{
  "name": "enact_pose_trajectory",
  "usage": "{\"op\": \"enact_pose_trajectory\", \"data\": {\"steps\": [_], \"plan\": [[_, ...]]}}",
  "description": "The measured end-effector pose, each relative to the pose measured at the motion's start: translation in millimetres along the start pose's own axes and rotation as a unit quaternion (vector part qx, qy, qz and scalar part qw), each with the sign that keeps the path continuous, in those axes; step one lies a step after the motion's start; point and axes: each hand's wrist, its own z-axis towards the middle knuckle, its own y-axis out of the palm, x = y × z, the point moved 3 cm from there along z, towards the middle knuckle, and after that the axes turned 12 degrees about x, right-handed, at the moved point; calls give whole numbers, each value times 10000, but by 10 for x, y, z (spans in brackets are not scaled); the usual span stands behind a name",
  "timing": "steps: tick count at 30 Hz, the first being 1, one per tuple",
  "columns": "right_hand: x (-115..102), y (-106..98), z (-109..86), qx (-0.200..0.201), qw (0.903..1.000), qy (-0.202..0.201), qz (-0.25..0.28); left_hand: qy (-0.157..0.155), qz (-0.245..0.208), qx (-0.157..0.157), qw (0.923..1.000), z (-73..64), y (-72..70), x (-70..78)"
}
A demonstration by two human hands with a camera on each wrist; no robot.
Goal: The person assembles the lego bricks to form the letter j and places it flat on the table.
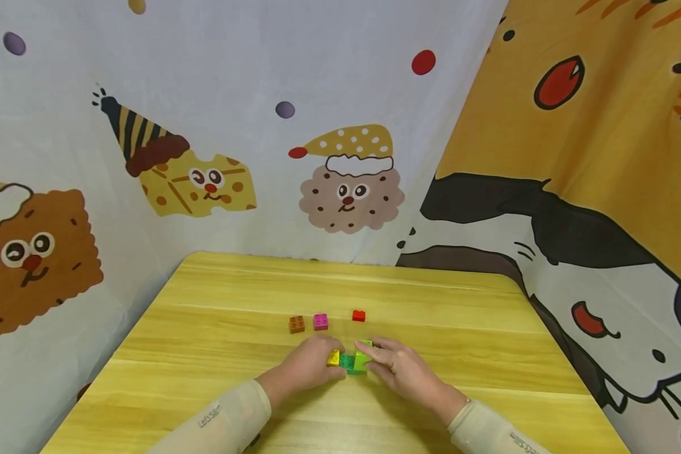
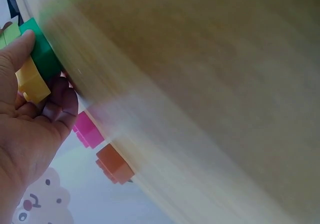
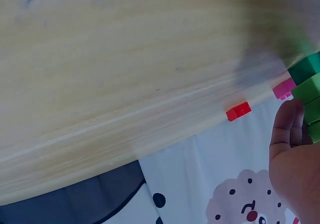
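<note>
A dark green toy brick (image 1: pixel 347 362) stands low on the table between the hands, with a yellow brick (image 1: pixel 333 357) on its left end and a stack of light green bricks (image 1: pixel 362 359) on its right end. My left hand (image 1: pixel 311 364) grips the yellow end; in the left wrist view the thumb lies against the dark green brick (image 2: pixel 44 51) and the yellow brick (image 2: pixel 34 81). On the other side my right hand (image 1: pixel 400 366) holds the light green stack (image 3: pixel 311 104) between thumb and fingers. The fingers hide part of the bricks.
Farther back on the wooden table (image 1: pixel 215 315) lie a brown brick (image 1: pixel 297 324), a pink brick (image 1: pixel 320 321) and a small red brick (image 1: pixel 359 316). Printed cloth (image 1: pixel 232 82) hangs behind the table and along its right side.
</note>
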Motion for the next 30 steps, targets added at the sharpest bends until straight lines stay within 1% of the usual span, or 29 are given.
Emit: {"op": "enact_pose_trajectory", "data": {"steps": [10, 15, 23, 26, 30], "plan": [[15, 28, -9, 129, 9998, -3, 119, 141, 95, 24, 9999, 14, -29, 15], [4, 33, -13, 108, 9997, 105, 208, 173, 72, 15, 9998, 5, -15, 10], [-2, 23, 17, -20, 9987, 308, 402, 109, 112, 14, 9999, 4, -23, 3], [5, 29, 12, -11, 9987, 294, 415, 102, 114, 16, 9999, 3, -21, 1], [9, 31, -12, 108, 9993, 134, 344, 92, 106, -24, 9999, -4, -23, 20]]}}
